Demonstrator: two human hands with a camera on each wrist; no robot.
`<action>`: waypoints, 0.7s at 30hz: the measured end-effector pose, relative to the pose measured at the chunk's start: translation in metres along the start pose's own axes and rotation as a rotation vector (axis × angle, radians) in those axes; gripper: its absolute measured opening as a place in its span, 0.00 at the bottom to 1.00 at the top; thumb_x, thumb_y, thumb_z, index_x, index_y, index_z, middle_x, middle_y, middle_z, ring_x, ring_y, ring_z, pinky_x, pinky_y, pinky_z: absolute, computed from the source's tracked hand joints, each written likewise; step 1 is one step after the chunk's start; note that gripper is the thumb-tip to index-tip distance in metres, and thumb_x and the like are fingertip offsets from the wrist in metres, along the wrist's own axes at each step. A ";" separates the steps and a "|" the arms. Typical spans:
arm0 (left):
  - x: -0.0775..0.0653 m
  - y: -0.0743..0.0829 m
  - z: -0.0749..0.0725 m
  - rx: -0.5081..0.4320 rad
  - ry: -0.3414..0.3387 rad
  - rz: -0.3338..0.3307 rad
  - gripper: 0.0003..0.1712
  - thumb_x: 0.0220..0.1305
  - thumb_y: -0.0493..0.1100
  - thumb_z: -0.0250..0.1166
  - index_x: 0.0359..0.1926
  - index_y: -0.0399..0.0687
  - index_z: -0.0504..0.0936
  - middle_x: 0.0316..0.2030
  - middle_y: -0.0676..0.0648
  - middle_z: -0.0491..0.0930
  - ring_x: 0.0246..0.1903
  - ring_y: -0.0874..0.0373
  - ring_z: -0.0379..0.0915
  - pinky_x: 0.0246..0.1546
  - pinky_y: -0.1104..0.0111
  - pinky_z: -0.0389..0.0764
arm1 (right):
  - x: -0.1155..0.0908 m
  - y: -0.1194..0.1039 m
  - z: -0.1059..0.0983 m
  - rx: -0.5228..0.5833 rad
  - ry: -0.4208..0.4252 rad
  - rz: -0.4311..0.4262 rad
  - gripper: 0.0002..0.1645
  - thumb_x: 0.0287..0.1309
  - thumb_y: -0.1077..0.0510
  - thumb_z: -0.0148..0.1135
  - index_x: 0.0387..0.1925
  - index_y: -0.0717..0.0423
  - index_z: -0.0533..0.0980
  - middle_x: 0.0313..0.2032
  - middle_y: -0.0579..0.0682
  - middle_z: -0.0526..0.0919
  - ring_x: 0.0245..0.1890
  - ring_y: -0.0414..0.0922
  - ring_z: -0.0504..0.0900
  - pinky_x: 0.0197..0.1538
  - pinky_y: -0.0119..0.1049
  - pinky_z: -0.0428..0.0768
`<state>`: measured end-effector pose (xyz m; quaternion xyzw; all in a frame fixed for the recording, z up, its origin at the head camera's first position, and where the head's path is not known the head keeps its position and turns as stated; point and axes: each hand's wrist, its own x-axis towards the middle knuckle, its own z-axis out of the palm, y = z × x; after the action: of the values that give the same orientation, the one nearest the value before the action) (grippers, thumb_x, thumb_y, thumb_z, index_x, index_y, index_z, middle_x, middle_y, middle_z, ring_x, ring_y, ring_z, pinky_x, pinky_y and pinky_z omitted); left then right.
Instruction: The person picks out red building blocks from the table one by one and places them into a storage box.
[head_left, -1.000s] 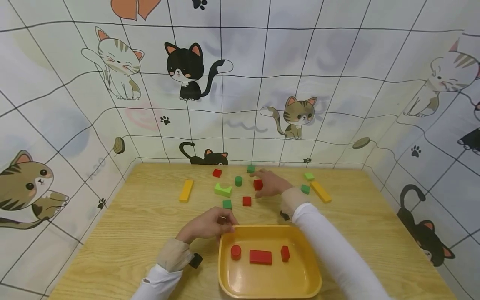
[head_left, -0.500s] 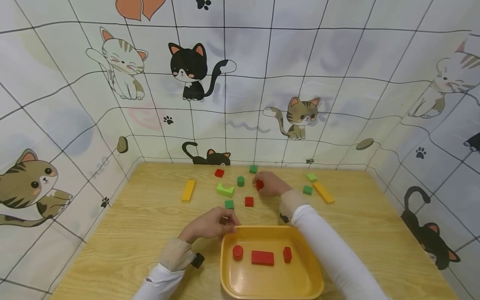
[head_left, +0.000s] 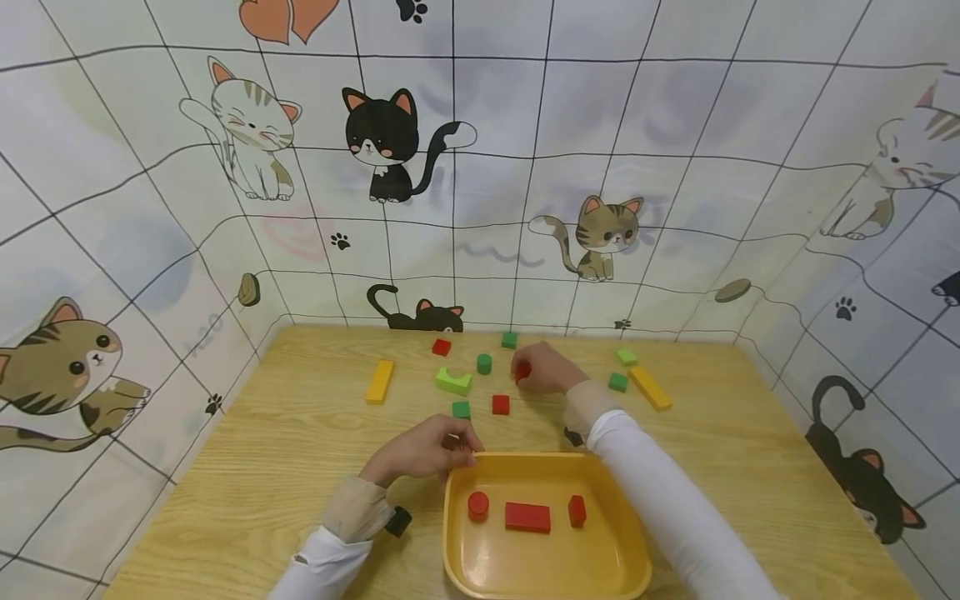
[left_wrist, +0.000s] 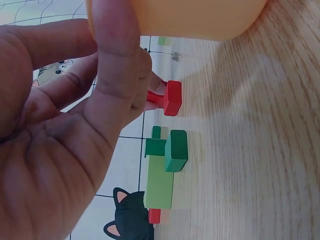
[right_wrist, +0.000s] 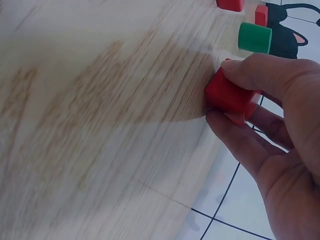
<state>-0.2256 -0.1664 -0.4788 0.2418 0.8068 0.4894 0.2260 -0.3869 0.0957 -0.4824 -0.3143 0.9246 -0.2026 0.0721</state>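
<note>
At the back of the wooden table my right hand (head_left: 549, 368) pinches a red block (right_wrist: 229, 97) between thumb and fingers. The block seems to be at or just above the tabletop; I cannot tell which. My left hand (head_left: 423, 450) grips the far left corner of a yellow tray (head_left: 540, 567), thumb at the rim. In the left wrist view the tray's wall (left_wrist: 195, 20) shows beside that hand. Inside the tray lie a red cylinder (head_left: 477, 507), a flat red rectangular block (head_left: 527, 517) and a small red block (head_left: 577, 511).
Around the right hand are a red cube (head_left: 500, 405), a green cylinder (head_left: 483, 364), a light green arch block (head_left: 453, 382) and several green blocks. Long yellow blocks lie left (head_left: 380, 382) and right (head_left: 650, 388). A cat-patterned wall covering borders the table's back.
My right hand's fingers have closed around the red block, which they were only reaching around before. The left hand stays on the tray corner. The head view has shifted slightly.
</note>
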 end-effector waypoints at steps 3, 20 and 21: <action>0.001 0.000 0.000 -0.003 -0.001 0.003 0.05 0.74 0.32 0.64 0.46 0.40 0.85 0.40 0.47 0.82 0.32 0.55 0.80 0.26 0.54 0.88 | -0.002 0.002 0.000 0.001 0.002 -0.005 0.08 0.56 0.68 0.73 0.36 0.54 0.84 0.38 0.50 0.86 0.41 0.47 0.78 0.49 0.40 0.81; 0.001 -0.001 0.001 0.004 -0.001 -0.002 0.05 0.74 0.32 0.64 0.46 0.41 0.85 0.41 0.46 0.82 0.31 0.56 0.80 0.26 0.55 0.88 | -0.019 -0.005 -0.014 0.005 -0.004 -0.074 0.07 0.60 0.67 0.74 0.37 0.55 0.84 0.38 0.49 0.87 0.39 0.44 0.77 0.49 0.39 0.80; 0.001 -0.001 0.001 0.005 -0.001 -0.002 0.05 0.74 0.32 0.64 0.46 0.41 0.85 0.41 0.46 0.83 0.31 0.57 0.80 0.27 0.54 0.88 | -0.020 -0.007 -0.015 0.009 -0.004 -0.077 0.07 0.60 0.67 0.74 0.37 0.55 0.84 0.38 0.49 0.87 0.39 0.45 0.77 0.49 0.39 0.80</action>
<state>-0.2264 -0.1656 -0.4799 0.2417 0.8082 0.4870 0.2262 -0.3712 0.1077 -0.4660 -0.3495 0.9108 -0.2089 0.0676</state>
